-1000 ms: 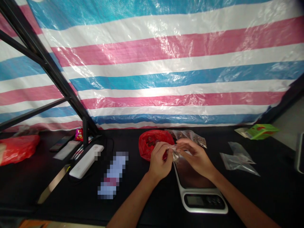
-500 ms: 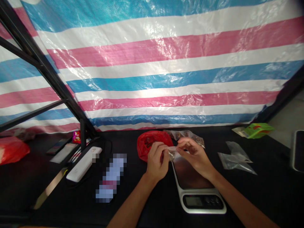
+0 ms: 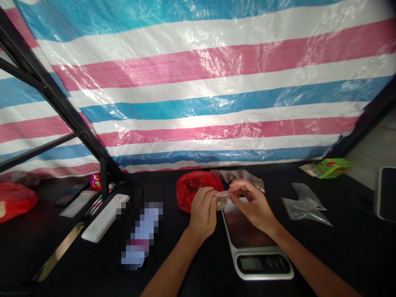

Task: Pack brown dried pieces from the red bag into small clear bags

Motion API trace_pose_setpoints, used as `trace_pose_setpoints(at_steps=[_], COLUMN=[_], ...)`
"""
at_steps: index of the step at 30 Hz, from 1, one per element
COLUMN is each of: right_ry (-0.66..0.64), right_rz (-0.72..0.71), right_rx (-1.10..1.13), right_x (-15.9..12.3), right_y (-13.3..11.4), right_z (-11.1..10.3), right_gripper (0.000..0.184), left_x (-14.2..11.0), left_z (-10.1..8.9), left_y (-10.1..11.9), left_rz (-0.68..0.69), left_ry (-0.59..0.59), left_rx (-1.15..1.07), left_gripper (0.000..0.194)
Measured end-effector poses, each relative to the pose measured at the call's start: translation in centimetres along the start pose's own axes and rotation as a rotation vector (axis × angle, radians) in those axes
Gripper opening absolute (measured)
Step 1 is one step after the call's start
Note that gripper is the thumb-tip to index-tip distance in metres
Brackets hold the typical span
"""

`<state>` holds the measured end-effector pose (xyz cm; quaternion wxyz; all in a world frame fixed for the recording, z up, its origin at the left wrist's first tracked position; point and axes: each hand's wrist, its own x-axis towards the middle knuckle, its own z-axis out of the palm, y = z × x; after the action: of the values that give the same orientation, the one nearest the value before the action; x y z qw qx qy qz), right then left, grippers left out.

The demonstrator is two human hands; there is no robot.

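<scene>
Between my two hands is a small clear plastic bag [image 3: 222, 201] with something brownish inside that I cannot make out. My left hand [image 3: 202, 210] pinches the bag's left side, and my right hand [image 3: 250, 204] pinches its upper right edge. Both hold it above the far left corner of a kitchen scale [image 3: 247, 231] with a dark plate and white rim. Just behind my left hand sits an open red plastic bag [image 3: 185, 187] with small brown pieces in it. Beyond my right hand lies a filled clear bag [image 3: 247, 178].
Flat clear bags [image 3: 305, 204] lie right of the scale, with a green packet [image 3: 335, 168] behind them. On the left are a white power strip [image 3: 105, 218], a long blade-like strip [image 3: 58, 251], a blurred-out item [image 3: 144, 235] and another red bag [image 3: 17, 200]. A black frame [image 3: 62, 99] rises there.
The view has shifted slightly, moving things a little to the left. Both hands keep hold of the small bag; the left fingers have closed further along its edge.
</scene>
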<state>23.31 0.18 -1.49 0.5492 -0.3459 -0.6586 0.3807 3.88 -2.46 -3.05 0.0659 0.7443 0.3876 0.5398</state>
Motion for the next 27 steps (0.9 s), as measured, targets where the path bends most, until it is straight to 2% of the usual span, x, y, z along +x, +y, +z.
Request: trace_pose_setpoints(at_steps=[3, 9, 15, 20, 27], right_ry=[-0.038, 0.021, -0.021, 0.005, -0.026], right_rz=[0.007, -0.045, -0.022, -0.032, -0.011], right_rx=[-0.006, -0.09, -0.095, -0.103, -0.1], right_x=[-0.09, -0.25, -0.23, -0.2, -0.15], right_y=[-0.09, -0.15, 0.06, 0.2, -0.12], right_z=[0.1, 0.31, 0.15, 0.22, 0.38], right_gripper=[0.028, 0.014, 0.028, 0.017, 0.03], left_x=[-0.04, -0.19, -0.16, -0.21, -0.18], left_z=[0.2, 0.41, 0.49, 0.63, 0.73], left_y=[-0.1, -0.33, -0.65, -0.59, -0.57], left_rz=[0.002, -0.009, -0.035, -0.046, -0.052], left_ry=[0.008, -0.021, -0.008, -0.018, -0.011], left_rx=[-0.003, -0.036, -0.062, -0.065, -0.075], left_gripper=[0.027, 0.025, 0.025, 0.023, 0.019])
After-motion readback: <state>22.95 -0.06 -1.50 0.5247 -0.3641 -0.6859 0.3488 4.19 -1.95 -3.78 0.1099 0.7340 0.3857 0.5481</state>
